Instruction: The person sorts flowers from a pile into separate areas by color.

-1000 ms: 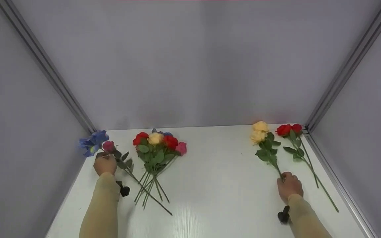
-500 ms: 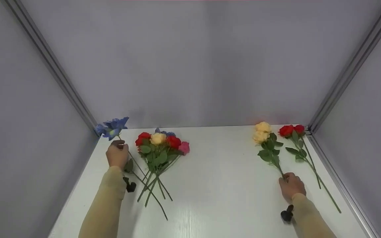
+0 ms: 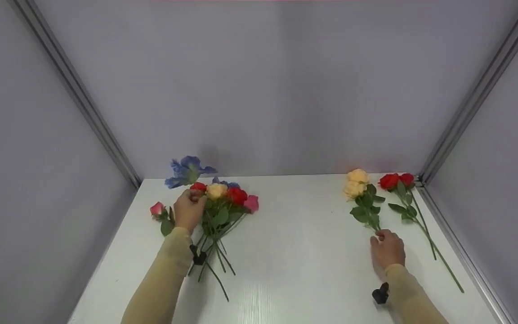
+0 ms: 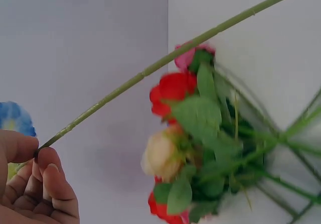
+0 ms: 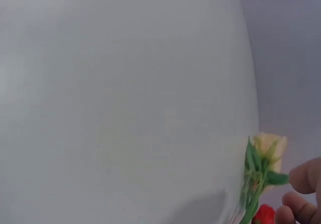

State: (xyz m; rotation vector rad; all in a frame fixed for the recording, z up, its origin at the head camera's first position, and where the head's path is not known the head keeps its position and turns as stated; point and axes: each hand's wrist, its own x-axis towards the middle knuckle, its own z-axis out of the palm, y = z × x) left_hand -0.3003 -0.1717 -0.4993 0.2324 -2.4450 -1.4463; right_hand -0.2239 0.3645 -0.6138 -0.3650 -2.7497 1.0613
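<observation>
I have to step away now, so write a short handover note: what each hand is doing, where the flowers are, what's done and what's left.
Left hand: pinches the blue flower by its stem, above the bunch.
Right hand: rests on the table at the stem end of the yellow roses; grip unclear.
Flowers: mixed bunch lies left of centre; pink rose lies alone further left; red roses lie far right.
Done: several stems gathered.
Left, probably: add blue flower, pink rose, yellow and red roses.
</observation>
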